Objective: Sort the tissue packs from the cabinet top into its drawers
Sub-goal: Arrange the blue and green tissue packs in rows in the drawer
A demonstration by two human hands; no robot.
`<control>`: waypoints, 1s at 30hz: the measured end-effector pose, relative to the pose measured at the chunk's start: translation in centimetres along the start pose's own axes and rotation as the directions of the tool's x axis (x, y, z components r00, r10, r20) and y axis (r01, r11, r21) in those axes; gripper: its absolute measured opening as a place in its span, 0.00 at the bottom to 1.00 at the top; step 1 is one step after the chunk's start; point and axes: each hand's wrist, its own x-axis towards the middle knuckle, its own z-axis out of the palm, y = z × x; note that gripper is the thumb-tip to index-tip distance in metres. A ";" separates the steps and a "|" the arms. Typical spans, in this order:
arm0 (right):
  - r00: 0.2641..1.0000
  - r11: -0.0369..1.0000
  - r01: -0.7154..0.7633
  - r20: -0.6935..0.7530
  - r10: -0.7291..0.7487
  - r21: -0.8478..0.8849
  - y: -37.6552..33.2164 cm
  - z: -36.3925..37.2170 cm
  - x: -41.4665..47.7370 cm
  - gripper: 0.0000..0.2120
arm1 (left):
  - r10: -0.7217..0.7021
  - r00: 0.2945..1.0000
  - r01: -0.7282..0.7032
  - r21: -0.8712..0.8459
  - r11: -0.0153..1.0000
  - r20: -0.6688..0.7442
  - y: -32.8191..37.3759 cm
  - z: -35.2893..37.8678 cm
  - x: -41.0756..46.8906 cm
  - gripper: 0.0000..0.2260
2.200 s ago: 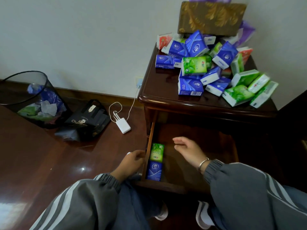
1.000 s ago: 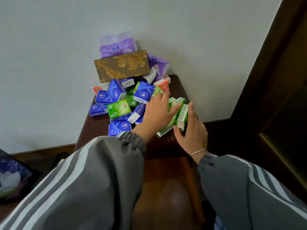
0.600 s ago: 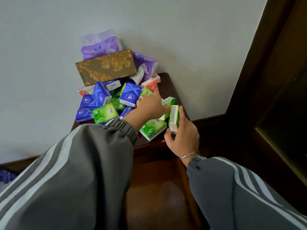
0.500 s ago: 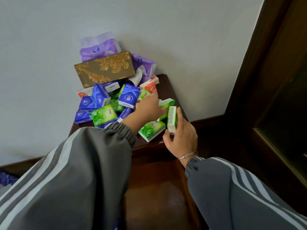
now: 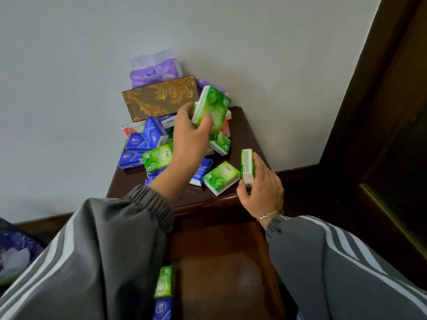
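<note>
A heap of blue tissue packs (image 5: 147, 139) and green ones (image 5: 220, 177) covers the dark wooden cabinet top (image 5: 245, 125). My left hand (image 5: 191, 139) grips a green pack (image 5: 212, 107) lifted above the heap. My right hand (image 5: 263, 185) holds another green pack (image 5: 247, 166) on edge near the top's front right corner. Below, the open drawer (image 5: 221, 273) holds a green pack (image 5: 164, 281) and a blue pack (image 5: 161, 308) along its left side, partly hidden by my left sleeve.
A gold-patterned tissue box (image 5: 159, 98) and purple soft packs (image 5: 154, 72) stand at the back against the wall. A red-and-white pack (image 5: 128, 130) lies at the heap's left. Dark wooden furniture (image 5: 392, 135) rises on the right. A bin with blue wrappers (image 5: 13, 252) sits lower left.
My left hand has lifted a green pack up off the heap. My right hand has drawn its green pack slightly back from the pile. The camera view shifted a little.
</note>
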 end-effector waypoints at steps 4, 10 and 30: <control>0.999 1.000 0.018 0.029 -0.018 -0.022 0.0 -0.2 0.0 0.34 | -0.353 0.931 0.354 -0.440 0.825 0.086 -0.3 -4.7 -1.3 0.09; 0.996 0.999 -0.024 0.090 0.022 0.024 -0.3 -1.0 0.2 0.38 | -0.530 0.813 0.513 -0.724 0.460 0.239 -3.5 -12.5 -3.8 0.14; 0.896 0.920 0.336 0.370 -0.246 -0.203 -14.3 -1.1 3.8 0.37 | -0.689 0.724 0.508 -0.697 0.505 0.028 -14.3 -18.9 -5.9 0.08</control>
